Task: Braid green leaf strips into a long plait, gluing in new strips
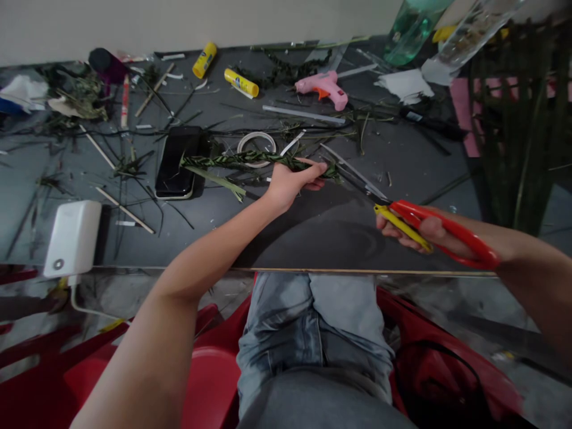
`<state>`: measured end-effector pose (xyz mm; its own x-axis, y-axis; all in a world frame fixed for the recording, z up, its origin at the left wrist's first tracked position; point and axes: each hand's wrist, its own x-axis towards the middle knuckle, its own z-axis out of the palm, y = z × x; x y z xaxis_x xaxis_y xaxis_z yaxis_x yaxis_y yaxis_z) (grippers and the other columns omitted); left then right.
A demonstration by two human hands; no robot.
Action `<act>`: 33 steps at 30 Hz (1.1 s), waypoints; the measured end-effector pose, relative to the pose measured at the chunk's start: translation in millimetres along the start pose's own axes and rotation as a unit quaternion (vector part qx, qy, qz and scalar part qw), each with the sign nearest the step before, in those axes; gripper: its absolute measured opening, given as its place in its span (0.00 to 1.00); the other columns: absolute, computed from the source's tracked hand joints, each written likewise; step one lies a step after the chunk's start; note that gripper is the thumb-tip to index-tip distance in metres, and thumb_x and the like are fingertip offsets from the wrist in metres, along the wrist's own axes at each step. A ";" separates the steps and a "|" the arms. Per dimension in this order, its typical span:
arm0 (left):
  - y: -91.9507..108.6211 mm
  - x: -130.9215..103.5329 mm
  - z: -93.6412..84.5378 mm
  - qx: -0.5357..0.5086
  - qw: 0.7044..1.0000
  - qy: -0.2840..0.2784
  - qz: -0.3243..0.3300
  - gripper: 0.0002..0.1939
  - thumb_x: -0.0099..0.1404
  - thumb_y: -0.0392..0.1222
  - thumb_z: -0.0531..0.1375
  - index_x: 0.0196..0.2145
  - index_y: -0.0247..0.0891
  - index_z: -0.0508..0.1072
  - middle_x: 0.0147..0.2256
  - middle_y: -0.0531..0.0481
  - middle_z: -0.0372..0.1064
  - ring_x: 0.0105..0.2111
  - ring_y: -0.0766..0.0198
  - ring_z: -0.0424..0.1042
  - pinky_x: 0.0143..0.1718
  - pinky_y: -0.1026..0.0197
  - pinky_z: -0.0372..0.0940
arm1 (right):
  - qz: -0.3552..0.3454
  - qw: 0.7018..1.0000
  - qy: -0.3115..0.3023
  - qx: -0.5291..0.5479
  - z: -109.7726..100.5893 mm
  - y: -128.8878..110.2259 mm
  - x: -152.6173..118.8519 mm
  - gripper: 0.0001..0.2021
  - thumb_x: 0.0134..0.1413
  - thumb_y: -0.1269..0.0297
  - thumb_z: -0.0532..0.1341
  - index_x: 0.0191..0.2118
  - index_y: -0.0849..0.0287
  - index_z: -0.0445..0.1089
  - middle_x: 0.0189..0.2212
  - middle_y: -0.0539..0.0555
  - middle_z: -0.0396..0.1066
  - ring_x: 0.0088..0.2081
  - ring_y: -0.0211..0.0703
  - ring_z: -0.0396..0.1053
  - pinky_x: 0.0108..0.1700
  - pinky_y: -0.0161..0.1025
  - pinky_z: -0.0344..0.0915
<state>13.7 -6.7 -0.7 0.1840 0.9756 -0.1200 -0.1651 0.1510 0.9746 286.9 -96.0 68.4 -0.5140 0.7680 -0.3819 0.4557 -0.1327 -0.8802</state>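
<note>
My left hand (292, 182) is closed round a braid of green leaf strips (241, 158), near its right end. The braid stretches left across a ring of tape (257, 149) to a black phone (179, 161). My right hand (413, 235) grips scissors with one red and one yellow handle (447, 229). Their blades are spread apart and point up and left, close to the braid's right end. Whether the blades touch the leaves I cannot tell. Below the braid lies a pale green strip (218, 182).
Leaf scraps and thin sticks litter the grey table (313, 238). Farther back are a pink glue gun (324, 88), two yellow glue sticks (204, 59) and a green bottle (413, 30). A white power bank (74, 237) stands front left; long dark leaves (518, 137) fill the right side.
</note>
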 end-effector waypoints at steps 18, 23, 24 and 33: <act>-4.3 -2.0 1.5 -0.002 1.000 0.003 0.015 0.16 0.56 0.48 0.74 0.30 0.33 0.77 0.25 0.48 0.73 0.29 0.57 0.80 0.32 0.53 0.81 | 0.180 0.976 -0.006 0.121 6.5 -18.9 2.5 0.35 0.34 0.26 0.69 0.27 0.55 0.61 0.21 0.47 0.58 0.17 0.28 0.49 0.15 0.31 0.47; -2.5 -2.2 1.8 0.006 1.000 0.002 0.017 0.16 0.56 0.48 0.74 0.30 0.33 0.77 0.24 0.49 0.73 0.31 0.56 0.81 0.32 0.53 0.81 | 0.236 0.967 0.028 0.089 7.4 -33.1 4.2 0.36 0.27 0.26 0.71 0.24 0.56 0.63 0.18 0.48 0.59 0.14 0.27 0.50 0.13 0.29 0.47; -2.5 -2.0 1.6 0.007 1.000 0.000 0.015 0.16 0.56 0.48 0.74 0.31 0.34 0.78 0.24 0.49 0.73 0.32 0.55 0.82 0.33 0.52 0.81 | 0.250 0.964 0.034 0.085 7.2 -36.1 4.2 0.35 0.28 0.27 0.71 0.24 0.56 0.64 0.18 0.49 0.59 0.14 0.27 0.50 0.12 0.29 0.47; -1.1 -1.9 1.4 0.012 1.000 -0.017 -0.003 0.16 0.54 0.47 0.75 0.31 0.33 0.78 0.25 0.47 0.74 0.32 0.55 0.82 0.35 0.52 0.81 | 0.290 0.956 0.041 0.006 -6.4 -42.7 1.9 0.45 0.07 0.15 0.63 0.21 0.57 0.63 0.15 0.49 0.59 0.12 0.27 0.51 0.12 0.30 0.45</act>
<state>14.8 -8.9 -1.3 0.2184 0.9685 -0.1198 -0.1408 0.1528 0.9782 271.2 -84.9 107.1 -0.1198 0.6092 -0.7839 0.6377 -0.5579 -0.5311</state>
